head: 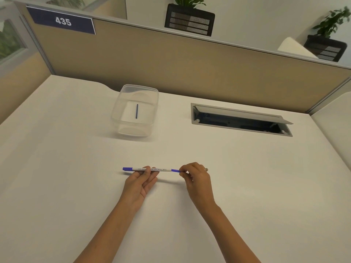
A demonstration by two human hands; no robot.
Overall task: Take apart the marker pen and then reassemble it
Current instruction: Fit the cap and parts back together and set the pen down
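Above the desk (pixel 76 168), left hand (pixel 141 182) and right hand (pixel 195 177) grip the marker pen (pixel 152 169).

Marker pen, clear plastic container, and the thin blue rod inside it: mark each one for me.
marker pen (pixel 157 169), head view, on the white printed barrel between the two hands.
clear plastic container (pixel 121 103), head view, on its left wall.
thin blue rod (pixel 137 111), head view, on the middle of its length.

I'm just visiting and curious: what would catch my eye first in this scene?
Probably the marker pen, held level above the white desk by the left hand at its barrel and the right hand pinching its blue end. Behind them, a clear plastic container holds a thin dark blue stick.
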